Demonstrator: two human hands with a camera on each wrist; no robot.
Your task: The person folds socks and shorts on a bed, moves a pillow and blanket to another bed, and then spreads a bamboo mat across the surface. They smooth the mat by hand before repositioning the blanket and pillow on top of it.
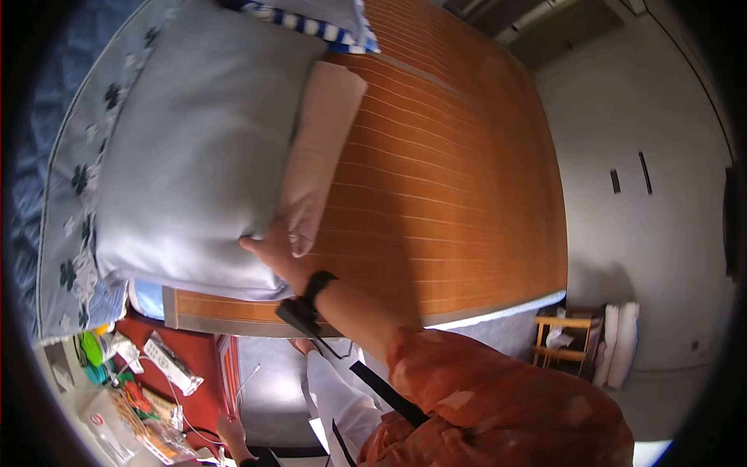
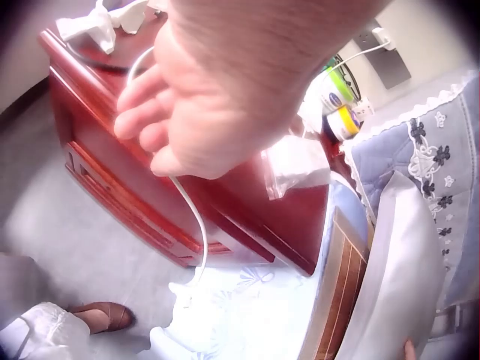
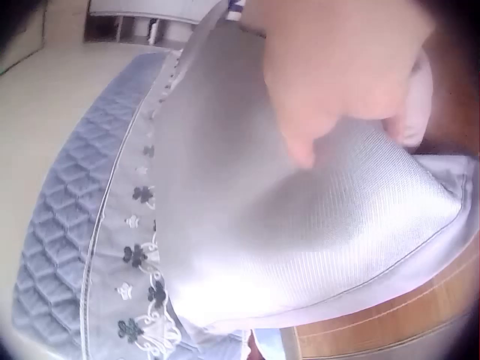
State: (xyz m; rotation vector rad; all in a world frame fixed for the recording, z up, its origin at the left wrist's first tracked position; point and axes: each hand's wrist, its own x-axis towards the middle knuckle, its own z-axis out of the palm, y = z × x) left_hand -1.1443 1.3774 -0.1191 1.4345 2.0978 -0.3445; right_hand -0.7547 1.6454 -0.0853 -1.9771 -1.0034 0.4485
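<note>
A grey pillow [image 1: 202, 148] with a smooth cover lies on the bed, beside a pale pink cloth [image 1: 323, 117]. My right hand [image 1: 276, 249] grips the pillow's near side edge; in the right wrist view, the hand [image 3: 337, 82] has its thumb and a fingertip against the pillow [image 3: 300, 225], its other fingers mostly hidden. My left hand [image 1: 231, 432] is low, beside the red cabinet [image 1: 206, 342]. In the left wrist view, the left hand's [image 2: 187, 112] fingers curl round a white cable [image 2: 199, 217], which hangs down below it.
The bed carries a brown slatted mat [image 1: 436, 194] and a quilted blue cover [image 3: 67, 202]. A power strip [image 1: 171, 363], bags and a green-lidded container [image 1: 91, 349] stand on the cabinet. A wooden stool [image 1: 562, 338] is by the wall. A foot in a brown shoe [image 2: 112, 315] is on the floor.
</note>
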